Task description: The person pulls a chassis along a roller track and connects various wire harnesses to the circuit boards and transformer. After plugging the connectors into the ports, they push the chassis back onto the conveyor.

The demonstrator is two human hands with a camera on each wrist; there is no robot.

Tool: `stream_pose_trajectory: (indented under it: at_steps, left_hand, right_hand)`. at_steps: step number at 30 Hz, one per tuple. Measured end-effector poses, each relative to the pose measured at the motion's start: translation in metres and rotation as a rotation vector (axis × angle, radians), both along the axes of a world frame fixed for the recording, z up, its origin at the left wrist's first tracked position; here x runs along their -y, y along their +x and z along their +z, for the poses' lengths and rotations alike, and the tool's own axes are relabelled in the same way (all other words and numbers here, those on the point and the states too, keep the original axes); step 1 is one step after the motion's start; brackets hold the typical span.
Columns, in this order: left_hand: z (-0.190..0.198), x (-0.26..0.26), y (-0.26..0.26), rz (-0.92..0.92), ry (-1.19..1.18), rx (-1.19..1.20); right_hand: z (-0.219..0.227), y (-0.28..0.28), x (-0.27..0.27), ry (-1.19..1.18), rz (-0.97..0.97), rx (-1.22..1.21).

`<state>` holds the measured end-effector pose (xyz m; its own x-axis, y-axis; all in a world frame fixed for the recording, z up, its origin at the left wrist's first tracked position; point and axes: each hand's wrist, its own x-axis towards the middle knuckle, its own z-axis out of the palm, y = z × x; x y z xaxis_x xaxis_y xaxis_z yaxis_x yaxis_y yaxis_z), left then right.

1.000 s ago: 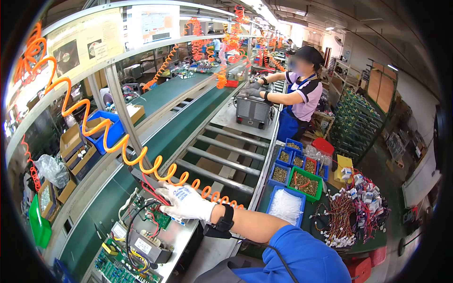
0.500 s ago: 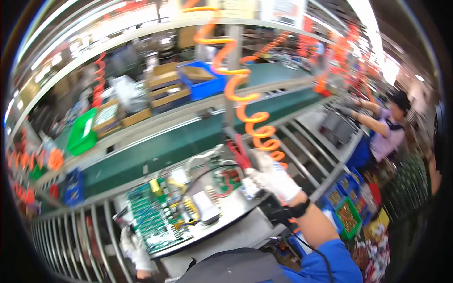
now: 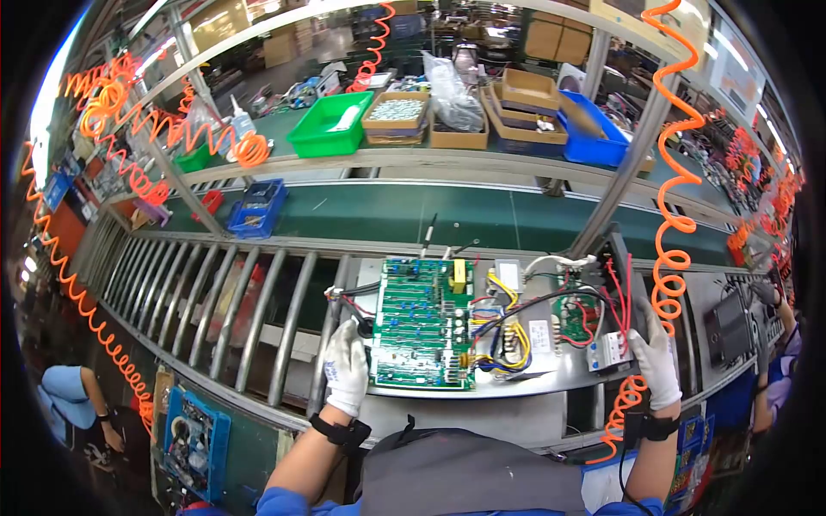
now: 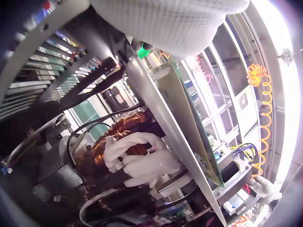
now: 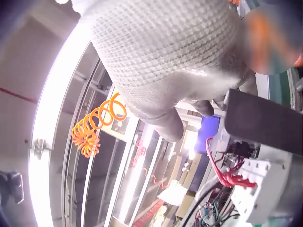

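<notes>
Head view: chassis (image 3: 516, 387) sits on the rollers (image 3: 215, 310), near side of the belt (image 3: 482, 215). Left hand (image 3: 347, 377) grips its left edge beside the board (image 3: 422, 322); right hand (image 3: 656, 361) grips its right end by the breaker (image 3: 607, 351). Board and wiring appear fitted; the unit is not yet on the belt.
</notes>
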<state>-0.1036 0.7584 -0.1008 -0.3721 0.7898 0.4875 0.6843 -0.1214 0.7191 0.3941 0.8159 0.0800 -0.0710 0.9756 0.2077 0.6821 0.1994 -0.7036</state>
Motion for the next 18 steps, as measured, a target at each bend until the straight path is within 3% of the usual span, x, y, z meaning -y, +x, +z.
stream_pose_trajectory:
  at_steps: [3, 5, 7, 9, 11, 13, 14, 15, 18]
  left_hand:
    - [0.027, 0.0, 0.002, 0.021, -0.008, 0.4]
    - [0.036, -0.014, -0.026, 0.064, 0.05, 0.531]
    - [0.044, -0.034, -0.059, 0.09, -0.016, 0.119]
    - [0.072, -0.054, -0.066, 0.054, -0.174, -0.159]
    - [0.068, -0.079, -0.077, -0.058, -0.225, -0.325]
    - [0.075, -0.089, -0.086, -0.238, -0.628, 0.151]
    - [0.071, -0.098, -0.098, -0.279, -0.643, 0.194]
    - [0.076, -0.098, -0.105, -0.196, -0.62, 0.027]
    - [0.067, -0.109, -0.123, -0.271, -0.404, 0.255]
  right_hand:
    - [0.001, -0.005, -0.002, -0.03, -0.053, -0.01]
    - [-0.001, -0.005, -0.002, -0.039, -0.077, -0.062]
    - [-0.003, -0.003, -0.006, -0.047, -0.071, -0.069]
    - [-0.002, -0.006, -0.007, -0.04, -0.049, -0.076]
    - [-0.001, -0.007, -0.005, -0.023, -0.04, -0.087]
    - [0.0, -0.008, -0.004, -0.029, -0.074, -0.061]
    - [0.001, -0.009, -0.005, -0.05, -0.075, -0.069]
    - [0.0, -0.009, -0.005, -0.053, -0.076, -0.067]
    - [-0.007, -0.004, -0.005, -0.088, -0.123, -0.225]
